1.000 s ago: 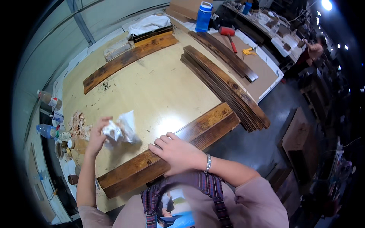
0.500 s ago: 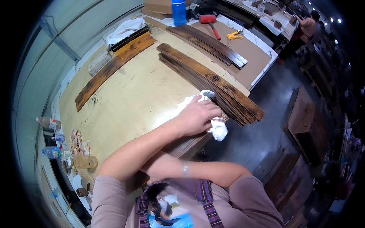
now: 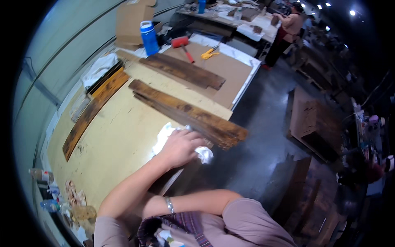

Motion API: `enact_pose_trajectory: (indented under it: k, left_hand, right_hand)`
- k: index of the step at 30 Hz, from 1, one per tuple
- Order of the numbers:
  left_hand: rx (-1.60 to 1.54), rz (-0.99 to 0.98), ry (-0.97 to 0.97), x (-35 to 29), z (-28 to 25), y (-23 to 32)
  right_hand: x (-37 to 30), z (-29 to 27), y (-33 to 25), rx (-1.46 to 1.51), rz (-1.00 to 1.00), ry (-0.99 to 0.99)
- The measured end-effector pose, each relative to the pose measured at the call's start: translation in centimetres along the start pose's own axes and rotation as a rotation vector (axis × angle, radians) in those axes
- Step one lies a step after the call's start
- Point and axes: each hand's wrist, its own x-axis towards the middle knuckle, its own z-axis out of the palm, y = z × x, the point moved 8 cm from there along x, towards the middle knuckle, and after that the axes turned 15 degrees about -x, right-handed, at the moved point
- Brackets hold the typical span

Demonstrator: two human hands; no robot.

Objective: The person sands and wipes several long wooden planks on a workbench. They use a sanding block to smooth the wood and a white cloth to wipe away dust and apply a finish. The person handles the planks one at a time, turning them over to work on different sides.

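My left hand [image 3: 181,147] is closed on a white cloth [image 3: 205,154], which bunches out on both sides of the fingers. It presses the cloth down at the near edge of the table, by the end of a stack of brown planks [image 3: 185,111]. Beneath my left forearm, part of a plank [image 3: 177,178] shows, slightly blurred. My right arm crosses under the left one. Only the back of my right hand [image 3: 153,206] shows beside a wrist band; its fingers are hidden behind my left forearm.
Further back lie more planks [image 3: 183,71], a red mallet [image 3: 181,43], a yellow-handled tool [image 3: 210,52] and a blue bottle [image 3: 149,39]. A single plank [image 3: 94,111] lies left. Bottles [image 3: 41,176] line the near left edge. Another person [image 3: 290,31] stands at a far table.
The view has swung, so the table sits lower and further left. My left hand remains on the cloth near the plank ends. My right arm still crosses underneath.
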Motion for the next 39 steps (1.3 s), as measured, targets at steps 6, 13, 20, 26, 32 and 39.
enact_pose_trajectory:
  k: [6,13,20,26,32,39]
  left_hand:
    - [0.014,-0.222,0.381,-3.4,-6.5,-4.4]
    - [0.417,-0.497,0.505,-25.1,-19.0,-7.0]
    - [0.585,-1.022,0.579,-44.4,-23.9,-1.9]
    - [-0.210,-1.213,1.333,-65.5,-17.7,7.6]
    - [-0.914,-1.046,1.877,-72.3,-1.9,11.2]
    - [-1.286,-0.975,2.130,-74.9,9.6,9.1]
  right_hand:
    - [0.6,1.2,-0.2,-0.391,-0.176,0.194]
    - [1.1,1.1,-1.0,-0.514,-0.138,-0.030]
    - [1.2,-0.9,-1.5,-0.490,-0.179,0.097]
    - [-2.8,-13.5,8.1,-0.241,0.395,0.291]
    - [-11.6,-16.0,22.8,0.573,0.866,0.237]
    - [-12.3,-8.4,23.7,0.885,1.057,0.162]
